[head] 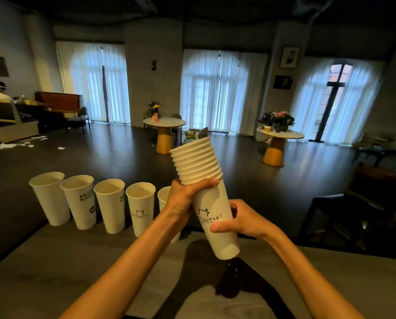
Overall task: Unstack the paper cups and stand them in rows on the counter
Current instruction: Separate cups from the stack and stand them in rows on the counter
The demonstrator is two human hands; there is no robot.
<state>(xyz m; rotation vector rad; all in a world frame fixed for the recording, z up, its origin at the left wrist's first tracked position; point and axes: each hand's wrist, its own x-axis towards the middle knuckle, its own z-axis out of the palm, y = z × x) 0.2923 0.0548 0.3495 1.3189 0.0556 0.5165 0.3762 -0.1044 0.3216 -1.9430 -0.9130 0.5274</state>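
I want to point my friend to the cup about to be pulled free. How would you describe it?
Start at the row of cups along the counter edge, then look right to the stack tilted between both hands. It is the outermost cup, its base pinched by the right hand; unlike the nested ones, its black scribbled print shows.

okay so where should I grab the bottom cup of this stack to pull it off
Grip the outermost cup around its lower body, coming from the right side, where the right hand sits. Its tapered wall is bare there, while the left hand circles the stack under the nested rims. Pulling down along the tilt should free it.
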